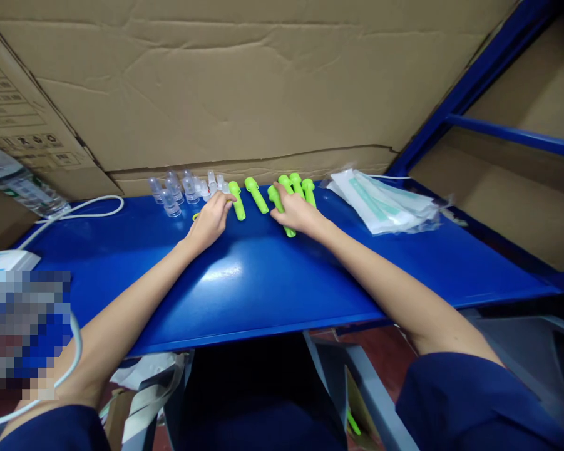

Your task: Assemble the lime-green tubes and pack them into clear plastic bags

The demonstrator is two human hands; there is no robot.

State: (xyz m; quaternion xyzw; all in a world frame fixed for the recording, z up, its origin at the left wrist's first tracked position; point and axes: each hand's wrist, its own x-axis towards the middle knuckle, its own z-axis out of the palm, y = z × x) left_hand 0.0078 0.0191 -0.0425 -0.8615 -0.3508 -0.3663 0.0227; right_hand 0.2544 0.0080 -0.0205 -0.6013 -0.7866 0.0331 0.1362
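On the blue tabletop, my right hand [298, 210] is closed around a lime-green plastic handle with a rounded head [289, 231]. Its fingers hide the middle of that handle. My left hand [211, 219] is pinched at the fingertips, beside the upper part of another lime-green handle [238, 205]; what sits between the fingers is too small to make out. Between the hands lies one more green handle [257, 195]. Several others, such as one green handle [309, 191], lie just beyond my right hand. A small yellow-green ring [196, 217] shows left of my left hand.
Several clear plastic cups [171, 203] and small white-capped pieces [212, 182] stand at the back left. Plastic-wrapped packets [385, 200] lie right. A water bottle [25, 188], a white cable [94, 214] and a white device [12, 260] are left. Cardboard [244, 88] walls the back.
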